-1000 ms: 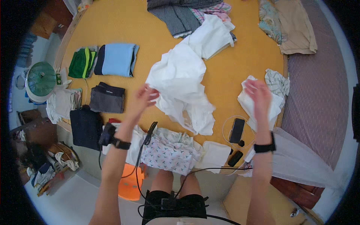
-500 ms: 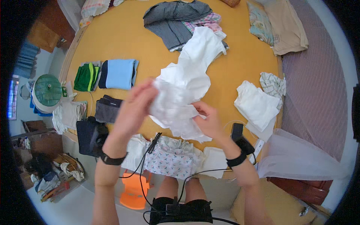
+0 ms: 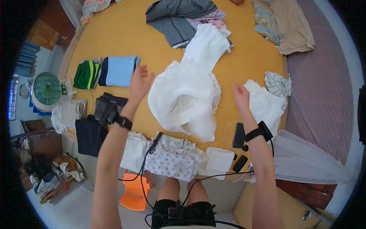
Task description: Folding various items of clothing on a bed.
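White garment (image 3: 164, 89), pink plaid cloth (image 3: 206, 20)

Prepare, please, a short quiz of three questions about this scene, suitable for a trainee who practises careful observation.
1. Multiple choice: what lies between the left hand and the right hand?
a) an orange chair
b) a loosely spread white cloth
c) a fan

2. True or false: the folded light-blue garment lies to the right of the folded green garment.

3. Short answer: which of the two hands is nearer to the dark phone?

Key:
1. b
2. True
3. The right hand
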### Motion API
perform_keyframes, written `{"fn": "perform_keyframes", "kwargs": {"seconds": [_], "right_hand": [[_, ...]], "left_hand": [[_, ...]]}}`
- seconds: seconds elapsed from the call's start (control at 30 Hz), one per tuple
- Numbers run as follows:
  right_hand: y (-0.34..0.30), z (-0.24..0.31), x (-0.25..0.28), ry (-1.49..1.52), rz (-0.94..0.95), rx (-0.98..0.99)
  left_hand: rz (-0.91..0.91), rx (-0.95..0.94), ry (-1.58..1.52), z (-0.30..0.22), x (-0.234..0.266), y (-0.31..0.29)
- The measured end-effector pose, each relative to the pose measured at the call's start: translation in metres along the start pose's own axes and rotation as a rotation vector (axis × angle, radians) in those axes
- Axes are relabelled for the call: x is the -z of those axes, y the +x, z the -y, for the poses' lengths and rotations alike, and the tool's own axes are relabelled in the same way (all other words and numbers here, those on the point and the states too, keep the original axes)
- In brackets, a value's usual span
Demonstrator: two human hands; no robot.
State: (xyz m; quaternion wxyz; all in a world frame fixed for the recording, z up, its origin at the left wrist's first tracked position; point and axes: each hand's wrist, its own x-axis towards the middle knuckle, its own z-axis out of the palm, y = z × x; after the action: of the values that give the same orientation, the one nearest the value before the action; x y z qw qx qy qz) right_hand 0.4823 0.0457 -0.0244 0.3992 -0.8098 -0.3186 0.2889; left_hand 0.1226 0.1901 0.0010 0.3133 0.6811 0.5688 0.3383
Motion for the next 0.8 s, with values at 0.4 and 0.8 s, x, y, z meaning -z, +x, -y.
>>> {"fn": "perform_keyframes", "kwargs": {"seconds": [0.4, 0.8], "right_hand": [[-0.089, -0.039, -0.028, -0.923, 0.55, 0.81], [-0.058, -0.021, -0.045, -0.481, 0.29, 0.509]], "left_hand": [[0.588, -0.213, 0.252, -0.019, -0.04, -0.166], [0.463, 0.399, -0.169, 0.072, -0.003, -0.169]]}}
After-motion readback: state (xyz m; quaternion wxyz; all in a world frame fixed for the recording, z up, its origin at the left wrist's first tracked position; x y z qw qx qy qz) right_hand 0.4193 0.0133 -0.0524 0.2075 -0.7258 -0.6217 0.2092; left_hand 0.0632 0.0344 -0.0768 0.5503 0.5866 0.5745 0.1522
